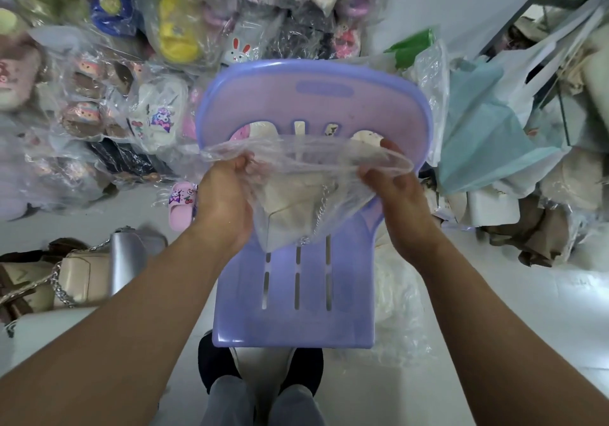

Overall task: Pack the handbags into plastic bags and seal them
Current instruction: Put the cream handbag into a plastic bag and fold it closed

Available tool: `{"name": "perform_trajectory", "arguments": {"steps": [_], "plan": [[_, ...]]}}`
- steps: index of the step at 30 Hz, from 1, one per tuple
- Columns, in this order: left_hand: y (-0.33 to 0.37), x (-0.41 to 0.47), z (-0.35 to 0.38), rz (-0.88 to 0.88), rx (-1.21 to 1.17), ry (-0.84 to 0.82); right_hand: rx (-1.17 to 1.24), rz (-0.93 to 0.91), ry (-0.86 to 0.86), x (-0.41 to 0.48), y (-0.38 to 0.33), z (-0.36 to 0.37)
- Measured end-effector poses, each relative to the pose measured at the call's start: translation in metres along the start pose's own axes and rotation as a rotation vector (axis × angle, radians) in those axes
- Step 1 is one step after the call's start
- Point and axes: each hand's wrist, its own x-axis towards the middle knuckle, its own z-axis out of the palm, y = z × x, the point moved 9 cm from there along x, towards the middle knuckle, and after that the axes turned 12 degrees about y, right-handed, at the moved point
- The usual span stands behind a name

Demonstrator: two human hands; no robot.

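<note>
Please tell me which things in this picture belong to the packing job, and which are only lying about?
Job in hand: clear plastic bag, held by left hand and right hand; cream handbag inside it; chain-strap handbags on the floor, unpacked.
Lying about: purple chair, pink slipper, wrapped yellow slippers, teal bag.

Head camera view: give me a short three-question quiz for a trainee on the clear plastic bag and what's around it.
1. True or false: the clear plastic bag is empty.
2. The bag is held above: A) a lilac slotted plastic chair; B) a wooden table; C) a metal cart.
3. Which hands grip the bag's mouth?
Key: 1. False, a cream handbag with a chain sits inside. 2. A. 3. Both: the left hand and the right hand each hold the rim.
</note>
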Motion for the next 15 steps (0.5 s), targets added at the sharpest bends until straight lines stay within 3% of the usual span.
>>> {"name": "perform_trajectory", "arguments": {"steps": [2, 4, 8, 12, 15], "plan": [[-0.003, 0.004, 0.0, 0.01, -0.017, 0.023, -0.143, -0.082, -0.065, -0.007, 0.003, 0.012], [-0.002, 0.005, -0.001, 0.079, 0.018, 0.053, -0.08, -0.094, -0.024, -0.007, 0.0, 0.021], [0.005, -0.008, -0.002, 0.227, 0.124, 0.047, 0.234, 0.096, 0.114, 0.001, -0.002, 0.037], [0.007, -0.031, 0.006, 0.454, 0.495, -0.02, 0.168, 0.209, 0.188, 0.005, 0.004, 0.046], [0.016, -0.036, 0.009, 0.441, 0.461, 0.072, 0.077, 0.229, 0.233, 0.0, 0.007, 0.051]]}}
